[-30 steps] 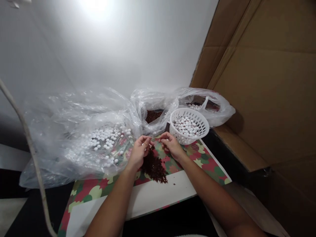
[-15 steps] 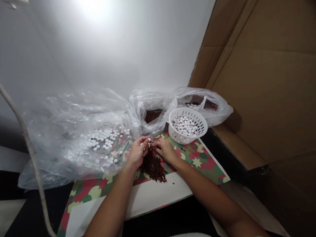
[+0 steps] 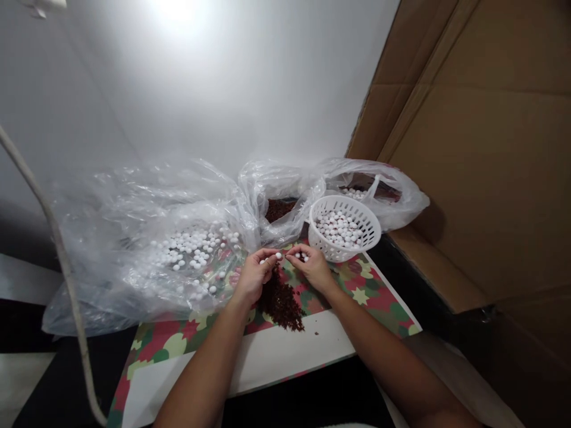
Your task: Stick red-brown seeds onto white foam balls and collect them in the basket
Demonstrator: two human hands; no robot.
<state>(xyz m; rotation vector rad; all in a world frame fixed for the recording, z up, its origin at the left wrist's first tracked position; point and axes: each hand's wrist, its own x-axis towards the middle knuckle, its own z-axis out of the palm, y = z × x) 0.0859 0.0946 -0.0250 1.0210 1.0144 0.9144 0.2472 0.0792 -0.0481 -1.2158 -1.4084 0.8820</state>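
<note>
My left hand (image 3: 255, 274) is closed on small white balls; one white ball (image 3: 279, 256) shows at its fingertips and another beside its fingers. Just to the right, my right hand (image 3: 313, 266) has its fingers pinched together, with white balls (image 3: 304, 257) showing in its curled fingers. What its fingertips pinch is too small to make out. A heap of dark red-brown small pieces (image 3: 285, 306) lies on the patterned sheet below and between both hands. Behind my right hand stands a white slotted basket (image 3: 321, 246) of white balls with reddish bits.
A clear plastic bag (image 3: 102, 238) with many white balls spreads at the left. Behind are a bag (image 3: 254, 196) of red-brown pieces and another bag (image 3: 410, 202). Cardboard (image 3: 482, 148) stands right; a pale cable (image 3: 66, 267) hangs left.
My right hand has drawn slightly away from my left, opening a small gap between the fingertips. White balls now show in my right hand. The whole view has shifted a little.
</note>
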